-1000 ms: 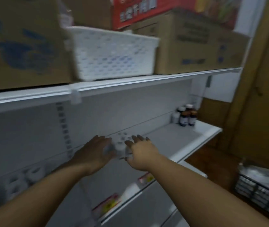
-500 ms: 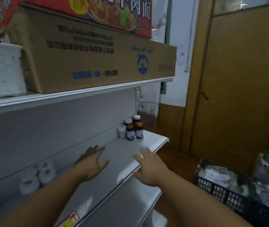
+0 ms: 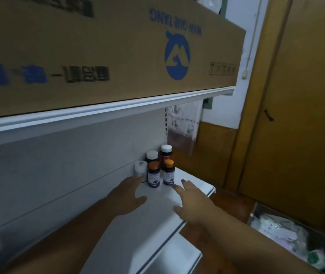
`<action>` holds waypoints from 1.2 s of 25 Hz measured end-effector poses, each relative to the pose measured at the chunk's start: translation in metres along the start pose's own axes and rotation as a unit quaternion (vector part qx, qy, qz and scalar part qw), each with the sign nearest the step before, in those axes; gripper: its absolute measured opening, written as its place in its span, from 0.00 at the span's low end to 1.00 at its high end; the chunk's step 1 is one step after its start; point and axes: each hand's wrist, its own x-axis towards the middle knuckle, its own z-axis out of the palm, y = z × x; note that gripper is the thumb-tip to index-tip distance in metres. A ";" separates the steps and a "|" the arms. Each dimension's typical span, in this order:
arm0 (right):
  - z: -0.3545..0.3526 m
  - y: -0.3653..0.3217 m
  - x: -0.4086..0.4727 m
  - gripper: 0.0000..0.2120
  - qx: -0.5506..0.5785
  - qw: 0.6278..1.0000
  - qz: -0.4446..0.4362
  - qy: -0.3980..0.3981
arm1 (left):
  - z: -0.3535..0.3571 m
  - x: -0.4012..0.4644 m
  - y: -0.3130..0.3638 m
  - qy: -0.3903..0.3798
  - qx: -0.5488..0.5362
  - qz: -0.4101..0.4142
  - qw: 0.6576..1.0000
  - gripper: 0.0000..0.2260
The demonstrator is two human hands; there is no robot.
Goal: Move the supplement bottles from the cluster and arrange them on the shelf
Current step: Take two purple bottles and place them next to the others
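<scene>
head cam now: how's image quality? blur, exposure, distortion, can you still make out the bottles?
Head view: dim and underexposed, no glare; the printing on the cardboard box is smeared by motion blur toward the left; wide-angle bend shows in the upper shelf edge. The bottles are fairly sharp, caps distinct, labels unreadable. The left hand and right hand are soft-edged, both open with fingers spread.

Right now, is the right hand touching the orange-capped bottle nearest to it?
Apart. The head view shows bare white shelf between the right hand and the orange-capped bottle; its fingertips stop short of the bottle's base.
</scene>
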 end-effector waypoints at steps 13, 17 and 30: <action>0.054 0.093 0.165 0.29 0.355 0.934 -0.037 -0.034 | 0.054 0.138 0.043 0.218 0.048 -0.163 0.961 0.26; 0.075 0.100 0.185 0.22 0.436 0.899 -0.024 -0.018 | 0.059 0.133 0.045 0.244 -0.058 -0.177 0.952 0.21; 0.068 -0.029 0.062 0.28 0.558 0.749 -0.122 -0.337 | 0.054 -0.123 0.037 0.423 -0.615 -0.297 0.596 0.10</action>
